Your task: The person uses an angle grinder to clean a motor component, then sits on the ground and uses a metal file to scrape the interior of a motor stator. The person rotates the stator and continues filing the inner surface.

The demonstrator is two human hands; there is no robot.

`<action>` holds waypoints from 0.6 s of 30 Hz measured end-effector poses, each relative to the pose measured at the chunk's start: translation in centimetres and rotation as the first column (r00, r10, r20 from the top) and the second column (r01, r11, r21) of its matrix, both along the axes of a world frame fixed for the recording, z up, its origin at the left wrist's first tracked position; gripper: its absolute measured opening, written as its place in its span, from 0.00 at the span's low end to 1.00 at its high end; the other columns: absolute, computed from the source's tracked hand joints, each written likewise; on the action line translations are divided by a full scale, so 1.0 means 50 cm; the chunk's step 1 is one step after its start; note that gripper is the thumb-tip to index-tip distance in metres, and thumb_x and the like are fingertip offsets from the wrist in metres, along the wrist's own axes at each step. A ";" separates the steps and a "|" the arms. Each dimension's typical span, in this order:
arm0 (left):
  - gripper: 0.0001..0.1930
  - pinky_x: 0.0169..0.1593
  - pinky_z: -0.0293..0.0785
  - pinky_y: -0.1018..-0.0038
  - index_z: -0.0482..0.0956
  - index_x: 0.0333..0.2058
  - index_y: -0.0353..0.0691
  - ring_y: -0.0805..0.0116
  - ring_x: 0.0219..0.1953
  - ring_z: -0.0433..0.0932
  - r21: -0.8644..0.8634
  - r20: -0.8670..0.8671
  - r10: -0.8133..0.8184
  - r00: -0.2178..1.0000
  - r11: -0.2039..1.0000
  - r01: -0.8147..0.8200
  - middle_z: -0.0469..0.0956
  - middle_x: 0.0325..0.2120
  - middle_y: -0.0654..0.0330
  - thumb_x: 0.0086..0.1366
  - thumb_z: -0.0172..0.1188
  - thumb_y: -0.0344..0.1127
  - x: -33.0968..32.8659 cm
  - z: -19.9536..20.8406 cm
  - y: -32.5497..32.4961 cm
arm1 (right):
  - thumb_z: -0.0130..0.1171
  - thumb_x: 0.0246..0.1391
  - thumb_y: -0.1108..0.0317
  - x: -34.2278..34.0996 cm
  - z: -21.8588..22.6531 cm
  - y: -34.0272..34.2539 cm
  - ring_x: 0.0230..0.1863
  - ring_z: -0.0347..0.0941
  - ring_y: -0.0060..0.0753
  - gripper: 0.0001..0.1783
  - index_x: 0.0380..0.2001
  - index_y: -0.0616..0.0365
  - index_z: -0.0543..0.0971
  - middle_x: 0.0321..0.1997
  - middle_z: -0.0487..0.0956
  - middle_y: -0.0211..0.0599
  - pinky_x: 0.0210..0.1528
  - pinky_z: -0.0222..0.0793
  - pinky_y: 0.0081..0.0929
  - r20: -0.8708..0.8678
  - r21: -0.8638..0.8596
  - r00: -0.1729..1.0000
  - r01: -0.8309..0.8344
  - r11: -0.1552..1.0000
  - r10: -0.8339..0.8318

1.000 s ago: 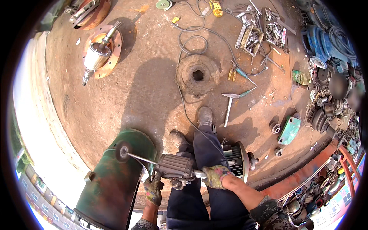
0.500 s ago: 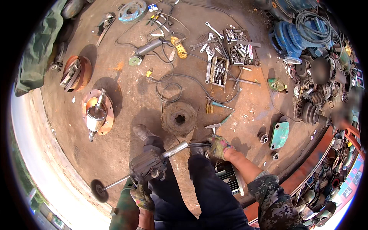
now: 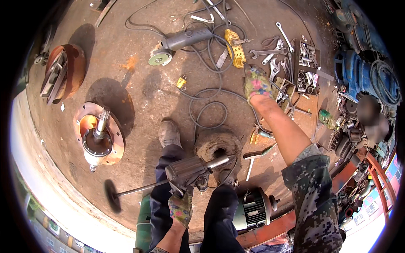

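My left hand (image 3: 181, 208), in a patterned work glove, is closed round the grip of a grey power tool (image 3: 185, 172). A silver tube sticks out of the tool's right end. From its left end a long metal rod runs to a dark round wheel (image 3: 112, 196). The tool lies across above my legs. My right arm reaches forward, and my gloved right hand (image 3: 258, 84) is closed on a dark cord at the near end of a yellow power strip (image 3: 235, 48). The fingers partly hide the cord. Beneath the tool's tube lies a thick round ring (image 3: 217, 143) with a central hole.
An angle grinder (image 3: 181, 42), a yellow plug (image 3: 181, 82) and looped cables lie ahead. Wrenches (image 3: 270, 52) and a socket box (image 3: 308, 63) are at right, a hammer (image 3: 253, 157) nearer. A flanged shaft part (image 3: 99, 135) stands left; a motor (image 3: 255, 208) sits by my right leg.
My right hand has left the tool's tube end and reached forward to the power strip. My left hand still holds the tool, which has shifted to the right in view. The view has moved forward.
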State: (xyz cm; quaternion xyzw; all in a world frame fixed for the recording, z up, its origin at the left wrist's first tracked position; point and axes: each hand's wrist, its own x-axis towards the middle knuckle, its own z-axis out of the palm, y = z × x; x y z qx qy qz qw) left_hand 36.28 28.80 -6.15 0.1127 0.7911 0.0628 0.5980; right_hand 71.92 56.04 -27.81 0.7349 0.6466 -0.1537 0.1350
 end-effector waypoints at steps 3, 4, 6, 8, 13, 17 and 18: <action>0.18 0.39 0.75 0.66 0.86 0.40 0.27 0.69 0.30 0.77 -0.103 -0.055 -0.081 0.995 0.992 0.075 0.89 0.31 0.49 0.72 0.69 0.42 -0.014 -0.005 0.034 | 0.49 0.71 0.52 0.002 -0.107 0.082 0.57 0.82 0.54 0.21 0.53 0.51 0.84 0.57 0.84 0.47 0.58 0.77 0.47 0.137 -0.102 0.990 0.027 0.994 -0.013; 0.13 0.37 0.75 0.71 0.85 0.44 0.30 0.74 0.31 0.77 -0.097 -0.052 -0.001 0.999 0.995 -0.004 0.87 0.34 0.56 0.73 0.67 0.38 -0.029 -0.011 0.028 | 0.48 0.71 0.52 -0.014 -0.132 0.096 0.56 0.82 0.53 0.21 0.52 0.51 0.84 0.57 0.84 0.47 0.58 0.77 0.47 0.152 -0.135 0.988 0.047 0.990 -0.026; 0.10 0.38 0.74 0.76 0.84 0.48 0.33 0.77 0.34 0.78 -0.086 -0.037 0.081 0.996 0.993 -0.084 0.85 0.37 0.64 0.74 0.66 0.34 -0.046 -0.019 0.027 | 0.46 0.72 0.51 -0.021 -0.164 0.113 0.56 0.82 0.53 0.22 0.51 0.50 0.84 0.57 0.85 0.46 0.57 0.78 0.47 0.179 -0.174 0.982 0.087 0.981 -0.055; 0.12 0.41 0.74 0.76 0.83 0.49 0.32 0.76 0.37 0.78 -0.079 -0.042 0.107 0.993 0.991 -0.110 0.86 0.40 0.63 0.74 0.66 0.34 -0.049 -0.002 0.063 | 0.43 0.72 0.49 -0.037 -0.187 0.112 0.56 0.82 0.52 0.24 0.49 0.49 0.85 0.56 0.85 0.45 0.56 0.78 0.47 0.182 -0.207 0.981 0.109 0.972 -0.071; 0.13 0.45 0.74 0.74 0.83 0.51 0.31 0.74 0.41 0.78 -0.096 0.025 0.082 0.996 0.992 -0.080 0.86 0.44 0.62 0.73 0.66 0.33 -0.043 -0.027 0.076 | 0.55 0.67 0.44 0.137 -0.183 0.082 0.59 0.82 0.53 0.27 0.58 0.50 0.81 0.58 0.85 0.45 0.58 0.78 0.47 0.301 -0.319 0.948 0.199 0.927 -0.100; 0.14 0.48 0.75 0.72 0.83 0.52 0.30 0.72 0.43 0.79 -0.006 0.037 0.046 0.998 0.999 -0.045 0.86 0.45 0.59 0.74 0.66 0.34 -0.035 -0.021 0.074 | 0.75 0.54 0.48 0.027 0.028 0.071 0.61 0.81 0.54 0.52 0.77 0.50 0.64 0.60 0.84 0.50 0.60 0.77 0.48 -0.040 -0.320 0.986 0.143 0.937 -0.164; 0.16 0.50 0.76 0.70 0.82 0.53 0.30 0.69 0.43 0.80 0.051 0.072 -0.170 0.983 0.985 0.166 0.87 0.46 0.56 0.73 0.67 0.35 -0.021 -0.010 0.100 | 0.74 0.55 0.47 0.052 0.068 0.024 0.64 0.78 0.58 0.45 0.71 0.53 0.71 0.64 0.81 0.55 0.65 0.74 0.47 -0.203 -0.358 0.944 0.177 0.917 -0.262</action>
